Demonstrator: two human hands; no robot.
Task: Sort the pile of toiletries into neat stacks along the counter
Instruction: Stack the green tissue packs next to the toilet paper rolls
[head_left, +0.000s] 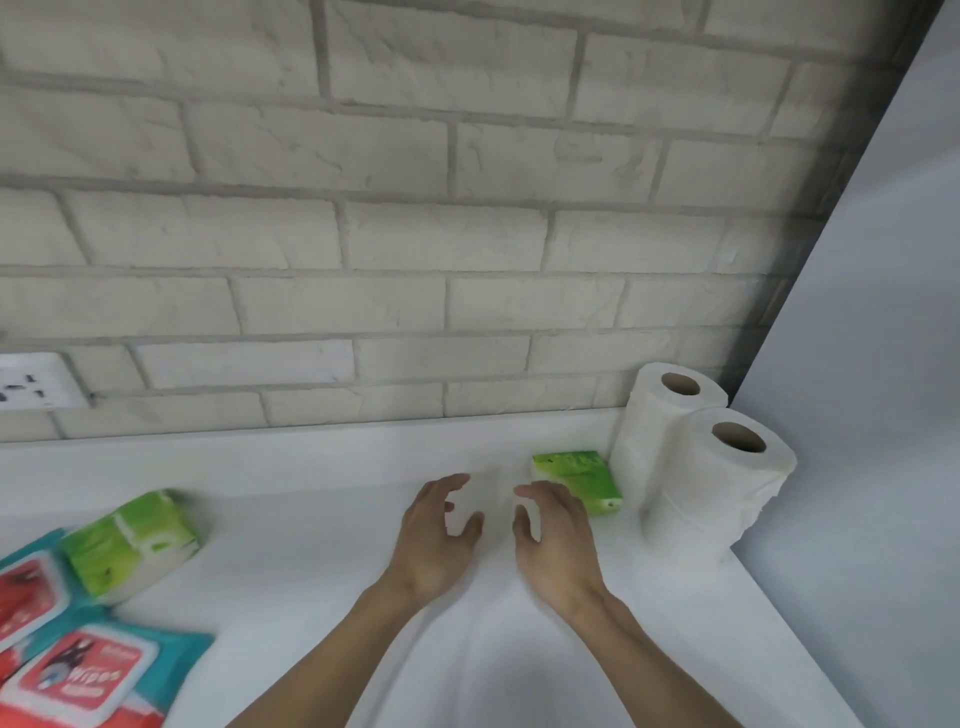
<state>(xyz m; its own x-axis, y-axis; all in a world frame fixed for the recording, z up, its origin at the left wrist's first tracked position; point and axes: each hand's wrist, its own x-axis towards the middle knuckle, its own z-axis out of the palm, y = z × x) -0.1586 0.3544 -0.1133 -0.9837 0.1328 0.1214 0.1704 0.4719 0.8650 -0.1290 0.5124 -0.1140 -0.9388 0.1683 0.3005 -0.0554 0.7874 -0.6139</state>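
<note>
My left hand (441, 525) and my right hand (553, 530) hover side by side over the white counter (322, 519), palms facing each other and fingers loosely curved. I make out nothing between them; that patch is as white as the counter. A green tissue pack (582, 475) lies flat just beyond my right hand's fingers, beside two upright white paper rolls (722, 483) in the right corner. Another green tissue pack (130, 540) lies tilted at the left. Teal and red wipes packs (88, 675) overlap at the lower left.
A brick wall (415, 234) runs along the back of the counter, with a white wall socket (31, 382) at the left. A plain grey panel (872, 364) closes off the right side, right behind the rolls.
</note>
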